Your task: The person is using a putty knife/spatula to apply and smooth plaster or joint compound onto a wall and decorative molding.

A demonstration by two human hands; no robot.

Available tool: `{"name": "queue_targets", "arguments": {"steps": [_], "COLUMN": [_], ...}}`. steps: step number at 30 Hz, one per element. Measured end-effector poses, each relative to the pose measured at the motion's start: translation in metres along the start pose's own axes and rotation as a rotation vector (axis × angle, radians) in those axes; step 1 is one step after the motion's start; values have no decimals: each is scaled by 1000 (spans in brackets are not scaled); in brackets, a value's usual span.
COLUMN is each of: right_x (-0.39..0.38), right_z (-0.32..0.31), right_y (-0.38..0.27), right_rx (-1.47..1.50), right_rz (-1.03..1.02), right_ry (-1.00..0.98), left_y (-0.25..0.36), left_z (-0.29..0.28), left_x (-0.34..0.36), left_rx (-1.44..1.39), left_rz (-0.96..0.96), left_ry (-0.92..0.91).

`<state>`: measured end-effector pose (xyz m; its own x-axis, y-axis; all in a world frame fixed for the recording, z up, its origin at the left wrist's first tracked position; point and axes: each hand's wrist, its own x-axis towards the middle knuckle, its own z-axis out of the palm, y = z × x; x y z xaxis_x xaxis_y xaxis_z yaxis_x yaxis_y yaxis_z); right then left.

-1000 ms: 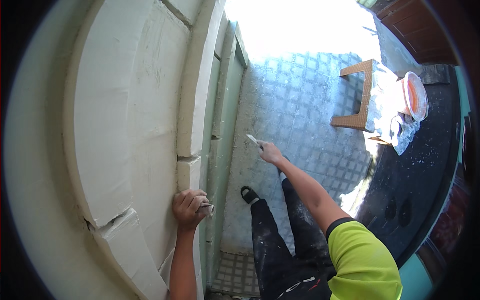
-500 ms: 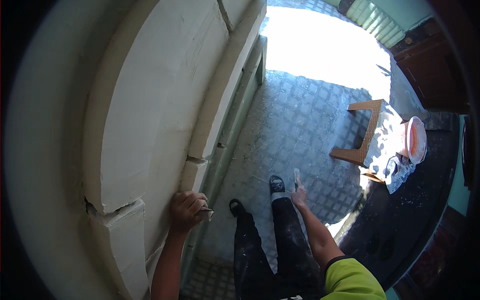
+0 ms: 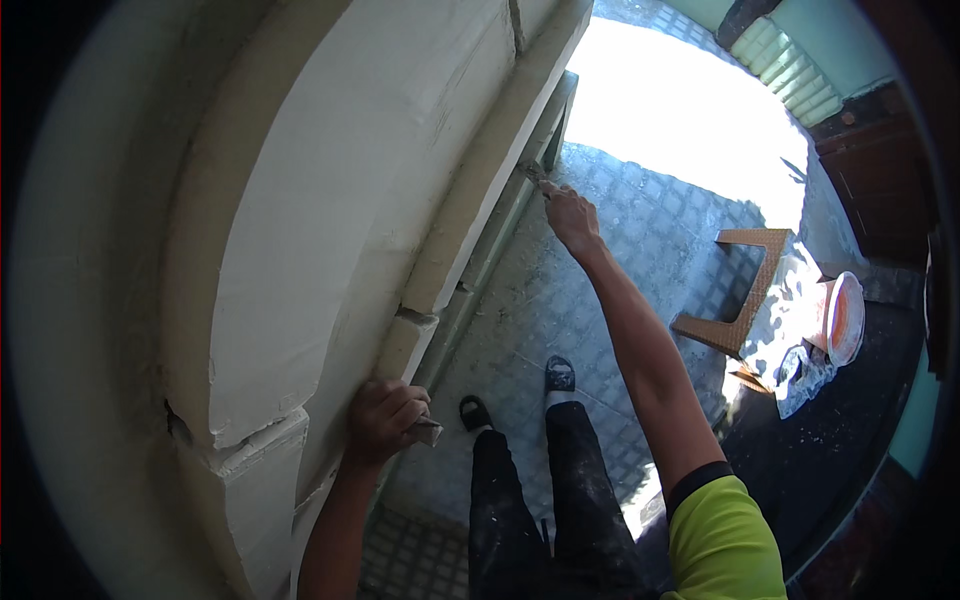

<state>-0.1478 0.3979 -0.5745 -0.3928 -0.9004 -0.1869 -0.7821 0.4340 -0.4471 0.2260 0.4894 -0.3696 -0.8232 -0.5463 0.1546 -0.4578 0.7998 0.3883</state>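
My right hand (image 3: 572, 216) reaches far ahead, closed on a putty knife (image 3: 531, 171). The knife's smeared blade is at the narrow green ledge (image 3: 496, 226) under the cream moulding (image 3: 462, 212). Much of its handle is hidden in my fist. My left hand (image 3: 384, 420) is closed at the wall's lower edge, against the moulding. A small flat, plaster-coloured piece (image 3: 427, 431) sticks out of its fingers; its kind cannot be made out. Near that hand a gap (image 3: 416, 317) breaks the moulding, and a wider crack (image 3: 258, 436) runs across the thick moulding further left.
A brown plastic stool (image 3: 765, 290) lies toward the right, with a pinkish bucket (image 3: 845, 318) and a crumpled clear plastic bag (image 3: 803, 383) by it. Patterned floor tiles (image 3: 640, 240) carry whitish dust. A dark surface (image 3: 850, 440) extends along the right side. Strong sunlight covers the far floor.
My right hand has swung forward and left with the putty knife, from over the floor near my feet to the ledge. My left hand stays at the wall. The view has shifted slightly.
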Motion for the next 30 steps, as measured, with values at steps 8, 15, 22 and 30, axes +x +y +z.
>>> {"name": "queue_targets", "arguments": {"steps": [8,15,22,30], "right_x": [28,64,81,97], "right_z": [-18,-92,-72,-72], "right_y": [23,-19,5,2], "right_rx": [-272,-598,-333,-433], "right_rz": [-281,-259,-130,-125], "right_ry": [-100,-207,-212,-126], "left_y": [0,1,-2,0], "left_z": [3,-3,6,2], "left_x": [0,-2,-1,-3], "left_rx": [9,44,41,32], "left_rz": [-11,-17,-12,-18], "left_ry": [-6,-21,2,-28]}}
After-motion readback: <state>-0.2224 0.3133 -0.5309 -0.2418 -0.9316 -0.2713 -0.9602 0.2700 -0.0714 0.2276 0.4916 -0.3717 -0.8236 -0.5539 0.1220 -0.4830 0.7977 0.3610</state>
